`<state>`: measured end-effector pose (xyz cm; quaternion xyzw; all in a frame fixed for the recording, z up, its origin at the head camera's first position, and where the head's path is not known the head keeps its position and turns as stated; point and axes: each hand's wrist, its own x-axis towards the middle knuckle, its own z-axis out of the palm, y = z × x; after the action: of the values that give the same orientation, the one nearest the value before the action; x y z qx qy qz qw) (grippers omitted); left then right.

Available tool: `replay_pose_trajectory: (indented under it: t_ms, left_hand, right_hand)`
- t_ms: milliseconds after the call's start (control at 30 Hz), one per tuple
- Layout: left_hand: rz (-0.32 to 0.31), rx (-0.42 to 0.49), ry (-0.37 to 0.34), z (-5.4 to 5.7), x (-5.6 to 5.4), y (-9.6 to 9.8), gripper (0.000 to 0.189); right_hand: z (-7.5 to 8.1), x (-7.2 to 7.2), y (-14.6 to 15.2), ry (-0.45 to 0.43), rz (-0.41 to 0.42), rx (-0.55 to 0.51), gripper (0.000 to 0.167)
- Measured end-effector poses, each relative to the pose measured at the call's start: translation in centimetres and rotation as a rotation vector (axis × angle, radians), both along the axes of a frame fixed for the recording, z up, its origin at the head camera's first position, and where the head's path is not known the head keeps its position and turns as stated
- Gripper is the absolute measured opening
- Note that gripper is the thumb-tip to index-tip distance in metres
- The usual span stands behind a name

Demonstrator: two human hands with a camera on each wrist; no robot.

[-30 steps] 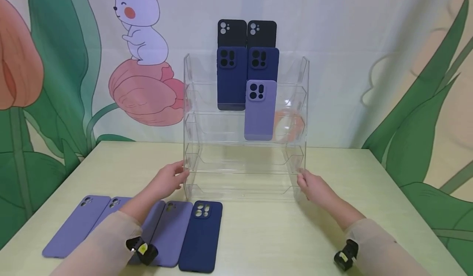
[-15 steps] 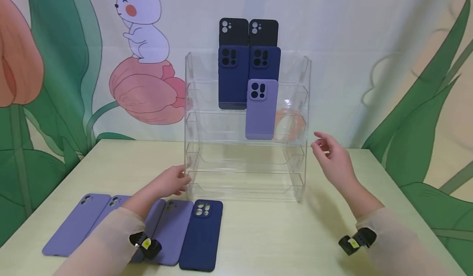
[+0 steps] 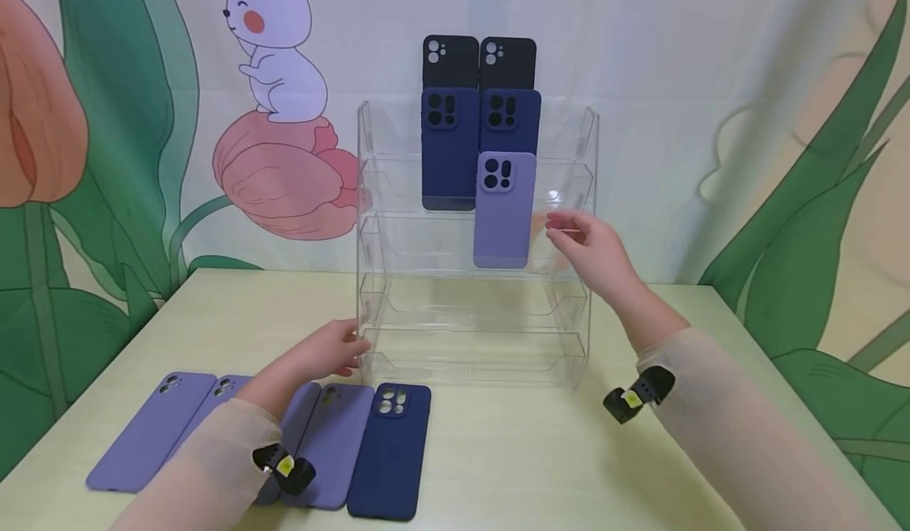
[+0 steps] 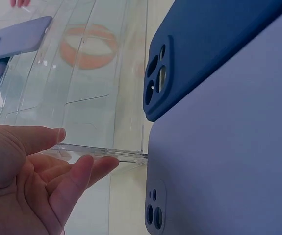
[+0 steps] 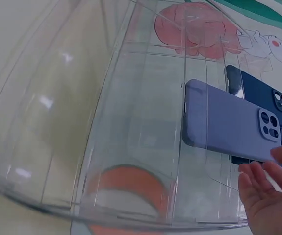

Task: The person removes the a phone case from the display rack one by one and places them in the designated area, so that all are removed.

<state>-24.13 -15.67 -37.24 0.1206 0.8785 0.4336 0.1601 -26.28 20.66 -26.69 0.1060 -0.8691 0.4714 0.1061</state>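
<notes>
A clear acrylic display rack (image 3: pixel 469 331) with stepped tiers stands on the table. My left hand (image 3: pixel 330 349) holds its lower left side panel, thumb on one face and fingers on the other in the left wrist view. A lilac phone case (image 3: pixel 503 231) leans on a middle tier, right of centre. Beside that case's right edge is my right hand (image 3: pixel 597 254), fingers loosely bent with nothing between them. In the right wrist view its fingertips (image 5: pixel 258 171) come close to the case's lower edge. Two navy cases (image 3: pixel 449 163) and two black cases (image 3: pixel 451 63) stand on the tiers behind.
On the table at front left, several lilac phone cases (image 3: pixel 334 444) lie side by side, partly covered by the left forearm. A navy phone case (image 3: pixel 389 452) lies at the right end of that row. A printed curtain (image 3: pixel 661 160) hangs behind the table (image 3: pixel 512 452).
My right hand has let go of the rack's lower right side, swung out and up, then come in beside the lilac case. The left hand stays at the rack's side.
</notes>
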Motion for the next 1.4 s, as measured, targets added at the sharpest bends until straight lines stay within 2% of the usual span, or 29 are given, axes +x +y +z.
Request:
replay_pose_trajectory:
  t_ms: [233, 433, 700, 933, 1133, 1400]
  left_hand:
    - [0.004, 0.001, 0.001, -0.3, 0.1, 0.0, 0.050]
    - [0.009, 0.009, 0.003, -0.3, 0.1, 0.0, 0.053]
    - [0.004, 0.022, -0.011, -0.8, 0.4, -0.1, 0.046]
    - [-0.017, 0.008, -0.022, -0.5, 0.4, -0.4, 0.049]
    - [-0.043, 0.011, -0.030, -0.4, 0.4, -1.0, 0.056]
    - [-0.060, 0.058, -0.049, -0.5, 0.1, -1.2, 0.062]
  right_hand:
    - [0.3, -1.2, -0.5, -0.086, 0.021, -0.047, 0.042]
    - [0.3, -1.8, -1.1, -0.105, 0.024, -0.045, 0.043]
    - [-0.5, -2.1, -2.5, -0.048, 0.003, 0.094, 0.039]
    - [-0.9, -2.5, -3.1, -0.061, -0.027, 0.097, 0.041]
    - [-1.3, -2.9, -3.5, 0.013, -0.051, 0.099, 0.038]
    - [-1.3, -2.8, -3.6, 0.096, -0.074, 0.099, 0.021]
